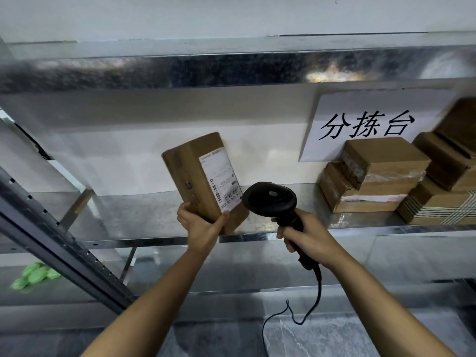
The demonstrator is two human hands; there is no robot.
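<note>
Holds both forearms stretched up and forward. Clamps left grip [201, 225] round lower end of cardboard box [192, 168], thumb on label [221, 181] face, fingers behind. Holds box tilted, top toward 11 o'clock, above shelf [144, 215]. Wraps right grip [306, 238] round handle of black scanner [270, 199], head just beside box at its 4 o'clock. Notes stacked boxes [373, 176] at 3 o'clock.

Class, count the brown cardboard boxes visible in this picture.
6. One brown cardboard box held by the left hand; five stacked at right: upper front box, lower front box, rear box, topmost box, striped-tape box. Others may be hidden.
</note>
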